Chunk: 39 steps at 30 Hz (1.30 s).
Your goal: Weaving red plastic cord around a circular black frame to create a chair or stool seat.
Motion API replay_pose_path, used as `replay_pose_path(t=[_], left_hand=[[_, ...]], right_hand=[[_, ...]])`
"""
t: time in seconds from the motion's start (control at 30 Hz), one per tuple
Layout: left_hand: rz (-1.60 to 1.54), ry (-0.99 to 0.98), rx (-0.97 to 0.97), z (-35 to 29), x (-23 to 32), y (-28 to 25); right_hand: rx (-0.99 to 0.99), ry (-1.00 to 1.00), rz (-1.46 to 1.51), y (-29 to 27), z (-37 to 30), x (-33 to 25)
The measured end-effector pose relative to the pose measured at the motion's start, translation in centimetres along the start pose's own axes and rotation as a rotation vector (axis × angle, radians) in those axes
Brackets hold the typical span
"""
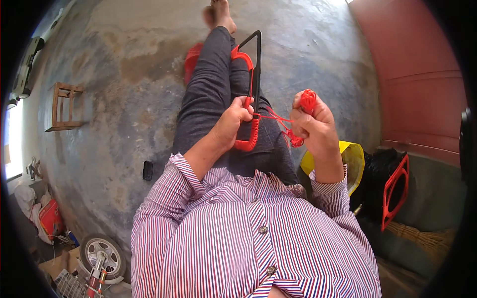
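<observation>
Head view: I see the right hand (318,123) clenched around a bundle of thin red cord (308,101), its middle hidden; the left hand (231,123) pinches a black, red-wrapped rectangular frame (258,64), coils (255,130) just below the fingertips.

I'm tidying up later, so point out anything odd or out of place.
Red cord bunches in a loose tangle below the right hand, unlike the neat coils on the black frame. Left of the legs, a brown patch marks the floor, perhaps a stain.

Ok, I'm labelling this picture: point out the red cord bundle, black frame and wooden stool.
Red cord bundle (308,102), head view: its wound top.
Black frame (258,69), head view: its long bar.
Wooden stool (64,126), head view: its lower part.
</observation>
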<state>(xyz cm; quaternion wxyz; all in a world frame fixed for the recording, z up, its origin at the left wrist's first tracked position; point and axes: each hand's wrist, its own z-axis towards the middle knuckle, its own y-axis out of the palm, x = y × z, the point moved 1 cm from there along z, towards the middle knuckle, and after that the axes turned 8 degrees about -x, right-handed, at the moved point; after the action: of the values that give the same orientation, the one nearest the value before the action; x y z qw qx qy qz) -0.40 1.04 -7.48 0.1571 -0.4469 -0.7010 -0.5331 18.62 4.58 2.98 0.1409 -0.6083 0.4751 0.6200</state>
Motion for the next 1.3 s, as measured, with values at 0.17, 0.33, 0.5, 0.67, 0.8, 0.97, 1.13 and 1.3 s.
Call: replay_pose_path(t=[0.17,0.33,0.5,0.67,0.8,0.97,1.13,1.3], left_hand=[[-0.001,-0.031,-0.022,1.2,-1.0,0.3],[1.360,0.689,0.281,-1.6,1.5,4.0],[0.833,0.465,0.152,-2.1,3.4,4.3],[0.346,0.144,0.209,-0.6,1.8,-0.6],[0.767,0.057,0.243,-1.1,0.5,-0.3],[0.469,0.351,0.265,-1.7,3.8,1.1],[0.145,0.180,-0.020,-3.9,5.7,7.2],[0.204,0.181,0.073,-2.5,4.2,4.0]], right_hand=[[-0.122,-0.035,-0.082,2.5,-2.2,0.4],[-0.069,-0.117,0.016,2.7,-2.0,-3.0],[-0.253,-0.145,-0.042,0.6,-0.4,-2.7],[-0.084,-0.178,-1.278,-2.0,2.1,3.2],[-0.079,-0.046,-1.057,0.4,4.0,6.3],[0.046,-0.171,-0.855,-1.4,2.7,5.6],[0.003,-0.474,-0.967,-0.2,1.1,2.2],[0.351,-0.493,-0.258,-4.3,-3.4,-4.9]])
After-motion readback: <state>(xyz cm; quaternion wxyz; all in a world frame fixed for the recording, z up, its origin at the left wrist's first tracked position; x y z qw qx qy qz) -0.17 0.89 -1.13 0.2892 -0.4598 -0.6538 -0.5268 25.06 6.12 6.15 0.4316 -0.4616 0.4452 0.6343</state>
